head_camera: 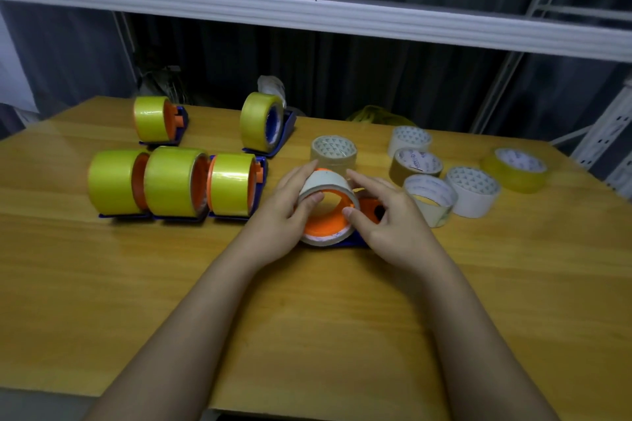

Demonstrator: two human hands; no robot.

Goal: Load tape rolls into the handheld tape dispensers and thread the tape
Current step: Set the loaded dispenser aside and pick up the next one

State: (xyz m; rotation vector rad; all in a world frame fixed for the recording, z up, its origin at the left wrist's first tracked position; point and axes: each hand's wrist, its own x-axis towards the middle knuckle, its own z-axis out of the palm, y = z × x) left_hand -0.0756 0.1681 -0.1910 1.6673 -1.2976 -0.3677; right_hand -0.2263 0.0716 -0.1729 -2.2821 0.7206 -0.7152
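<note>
Both hands grip one pale tape roll (326,181) at mid-bench: the left hand (284,215) curls round its left side, the right hand (386,219) pinches its right rim, seating it on the orange-and-blue dispenser (367,212) on the bench (307,318). Loose rolls (473,191) lie farther right; five loaded dispensers (178,181) stand far left.

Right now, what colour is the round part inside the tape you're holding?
Orange hub, seen in the head view.
</note>
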